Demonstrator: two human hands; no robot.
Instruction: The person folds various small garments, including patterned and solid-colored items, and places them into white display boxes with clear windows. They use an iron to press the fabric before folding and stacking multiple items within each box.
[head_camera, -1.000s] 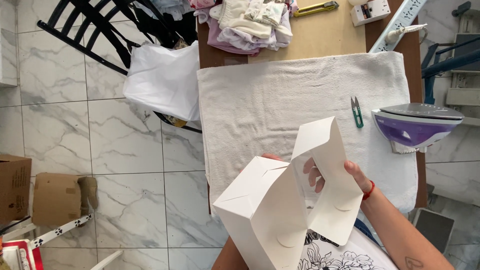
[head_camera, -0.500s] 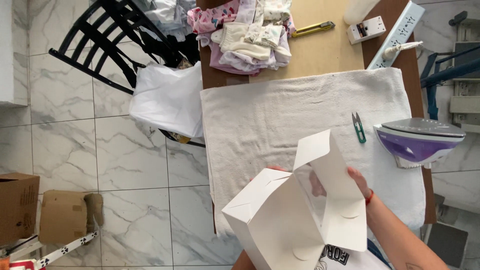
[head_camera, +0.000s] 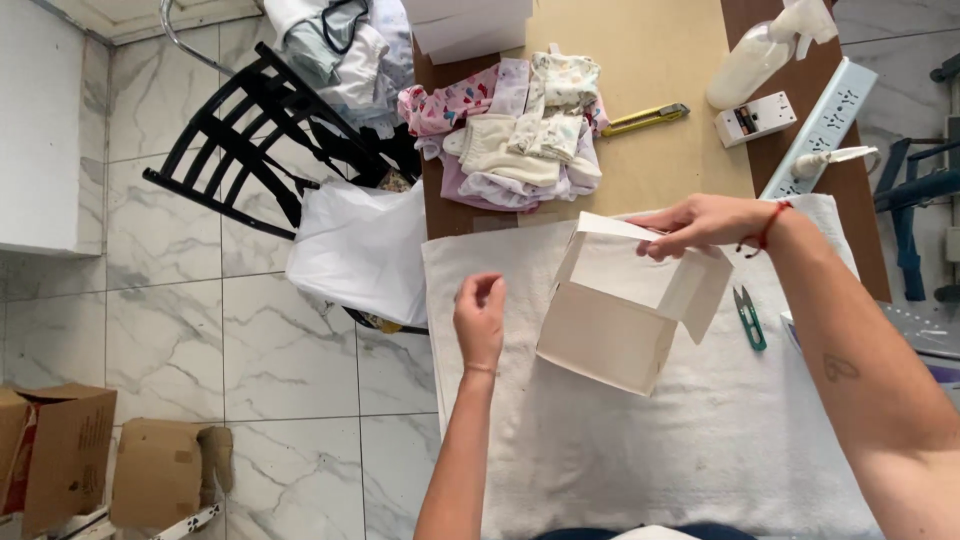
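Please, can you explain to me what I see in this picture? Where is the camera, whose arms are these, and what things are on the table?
The camera sits on a person's head and looks down, so both arms are that person's own. The right hand grips the top flap of a white cardboard box, which stands on a white towel spread over the table. The left hand hovers beside the box, holding nothing. Nearby lie green snips, a pile of small clothes, a yellow utility knife, a spray bottle and a power strip. A black chair stands on the tiled floor.
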